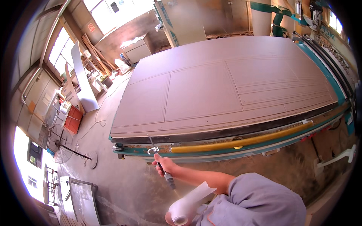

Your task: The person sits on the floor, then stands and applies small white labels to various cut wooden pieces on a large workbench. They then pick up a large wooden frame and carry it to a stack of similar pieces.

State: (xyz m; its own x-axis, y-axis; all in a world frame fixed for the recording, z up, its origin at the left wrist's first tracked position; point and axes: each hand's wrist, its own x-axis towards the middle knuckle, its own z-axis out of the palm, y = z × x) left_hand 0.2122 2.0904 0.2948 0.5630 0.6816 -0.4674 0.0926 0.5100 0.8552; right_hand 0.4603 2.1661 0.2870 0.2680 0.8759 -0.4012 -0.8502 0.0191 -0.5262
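Right hand [166, 165] clamped on your air gun [169, 178], aimed by the board's [203, 90] near edge. Left hand [170, 219] bears the roll [184, 205] by your body; fingers mostly hidden, can't tell closure. Likely step: blowing. Next calls for steady aim.
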